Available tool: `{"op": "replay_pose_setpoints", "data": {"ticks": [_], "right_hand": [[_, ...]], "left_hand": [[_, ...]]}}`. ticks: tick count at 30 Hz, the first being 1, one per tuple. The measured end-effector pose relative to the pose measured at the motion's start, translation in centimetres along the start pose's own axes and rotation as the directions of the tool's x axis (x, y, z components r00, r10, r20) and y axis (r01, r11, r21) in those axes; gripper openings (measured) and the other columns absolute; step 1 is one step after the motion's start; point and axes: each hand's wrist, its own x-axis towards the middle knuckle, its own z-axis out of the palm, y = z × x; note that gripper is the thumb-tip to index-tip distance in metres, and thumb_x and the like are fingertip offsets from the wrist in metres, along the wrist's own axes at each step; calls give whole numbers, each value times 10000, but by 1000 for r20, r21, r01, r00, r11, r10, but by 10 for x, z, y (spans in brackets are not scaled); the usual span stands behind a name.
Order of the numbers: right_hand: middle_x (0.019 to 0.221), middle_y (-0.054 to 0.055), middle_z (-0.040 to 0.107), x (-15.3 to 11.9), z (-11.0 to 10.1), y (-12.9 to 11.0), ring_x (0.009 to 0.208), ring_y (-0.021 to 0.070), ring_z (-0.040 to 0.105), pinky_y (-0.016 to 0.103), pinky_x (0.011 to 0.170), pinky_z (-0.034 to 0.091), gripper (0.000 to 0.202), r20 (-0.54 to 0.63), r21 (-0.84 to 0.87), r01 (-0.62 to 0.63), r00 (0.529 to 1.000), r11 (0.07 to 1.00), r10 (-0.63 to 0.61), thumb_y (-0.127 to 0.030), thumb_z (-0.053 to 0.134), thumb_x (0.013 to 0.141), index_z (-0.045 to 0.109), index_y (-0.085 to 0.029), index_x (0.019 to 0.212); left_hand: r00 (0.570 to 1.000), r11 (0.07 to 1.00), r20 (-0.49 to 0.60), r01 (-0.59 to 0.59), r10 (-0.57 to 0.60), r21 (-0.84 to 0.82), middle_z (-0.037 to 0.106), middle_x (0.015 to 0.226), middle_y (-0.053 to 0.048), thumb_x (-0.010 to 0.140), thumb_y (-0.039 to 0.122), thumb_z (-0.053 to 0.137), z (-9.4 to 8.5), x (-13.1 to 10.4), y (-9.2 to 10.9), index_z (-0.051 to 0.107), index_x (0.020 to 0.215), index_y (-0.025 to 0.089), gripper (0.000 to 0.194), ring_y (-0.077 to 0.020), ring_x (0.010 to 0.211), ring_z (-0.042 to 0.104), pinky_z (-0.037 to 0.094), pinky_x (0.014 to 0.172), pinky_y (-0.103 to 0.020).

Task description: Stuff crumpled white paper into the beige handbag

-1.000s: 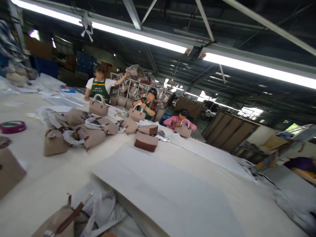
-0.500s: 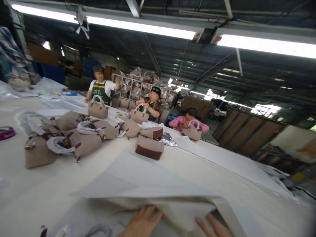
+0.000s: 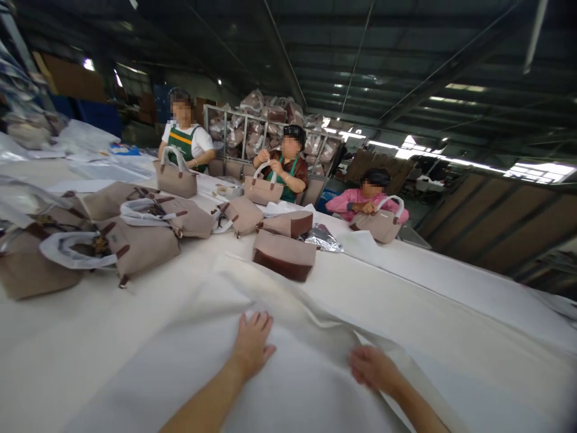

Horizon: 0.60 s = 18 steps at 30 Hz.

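Spreading from 6 o'clock out toward 2 o'clock, a long pale tabletop is filling a dim workshop under a dark steel roof. At 6 o'clock a large white sheet is lying on it, with a raised fold running across its far part. The left hand is resting palm down on the sheet, fingers spread and flat. The right hand, just beside it toward 4 o'clock, is lying on the sheet's fold with its fingers curled; whether it is pinching the sheet cannot be told.

Just beyond the sheet, toward 12 o'clock, a beige bag with a brown base is lying on its side. From 9 to 11 o'clock a cluster of beige handbags is lying about, some with white wrapping around their handles.

Along the far edge three people are sitting or standing, each with hands on a handbag: one in a green apron at 11 o'clock, one in a dark cap at 12 o'clock, and one in a pink top at 1 o'clock. Behind them a metal rack is holding wrapped bags.
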Motion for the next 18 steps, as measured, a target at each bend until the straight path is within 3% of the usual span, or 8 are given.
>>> {"op": "replay_pose_setpoints", "data": {"ticks": [1,3,5,6,10,13,16,18], "right_hand": [[679,48,721,22,-15,-11,628,182,701,273,634,576,412,-1,1,31,1000,1000,-31,-316,411,962,709,-165,721],[992,54,728,70,-33,-40,865,163,696,268,815,549,341,-108,-18,100,989,995,-102,-340,368,1010,660,-180,1088],[1412,122,508,117,-33,-72,1190,223,576,349,967,483,443,-235,-62,109,964,992,-121,-272,425,1000,376,-216,1438],[1481,146,414,137,-27,-88,1198,256,565,382,944,489,539,-255,-80,102,960,992,-119,-239,497,970,307,-240,1475],[1188,116,591,190,-2,-126,878,211,638,367,749,529,383,-258,-117,49,963,992,-79,-194,641,886,533,-170,1252],[974,51,618,197,-19,-133,806,173,600,325,720,502,132,-299,-178,88,944,980,-139,-176,599,906,589,-138,1032],[923,52,606,170,-81,-136,821,187,580,304,719,455,29,-357,-264,182,894,947,-271,-158,582,891,566,-156,914],[902,48,590,125,-132,-139,826,194,569,292,709,431,61,-399,-316,229,848,921,-348,-178,578,873,524,-188,846]], "left_hand": [[1000,1000,-5,9,-9,-14,335,1571,-159,917,504,458,3,2,-6,305,1517,241,672,-393,1417,310,154,1137,-697],[999,998,-29,13,-15,-54,315,1585,-132,924,532,422,10,3,-12,287,1521,290,658,-379,1430,287,116,1148,-685],[998,994,-57,9,-15,-107,310,1590,-119,918,560,419,17,1,-13,276,1521,321,664,-376,1437,276,87,1153,-687],[998,991,-62,6,-14,-133,309,1591,-115,911,569,428,19,0,-13,277,1519,333,670,-377,1438,275,80,1152,-692],[1000,982,-20,11,-15,-187,289,1601,-103,893,564,467,24,0,-13,241,1522,371,696,-376,1449,258,72,1149,-715],[1000,979,-6,8,-10,-205,271,1607,-108,890,584,463,22,1,-14,248,1522,362,703,-381,1457,243,61,1155,-712],[999,980,-32,4,-10,-197,246,1615,-115,892,603,449,19,2,-14,306,1507,343,682,-378,1465,230,60,1164,-690],[999,987,-39,15,-22,-162,227,1621,-114,896,570,461,16,3,-13,327,1499,336,660,-370,1475,207,60,1167,-676]]}}
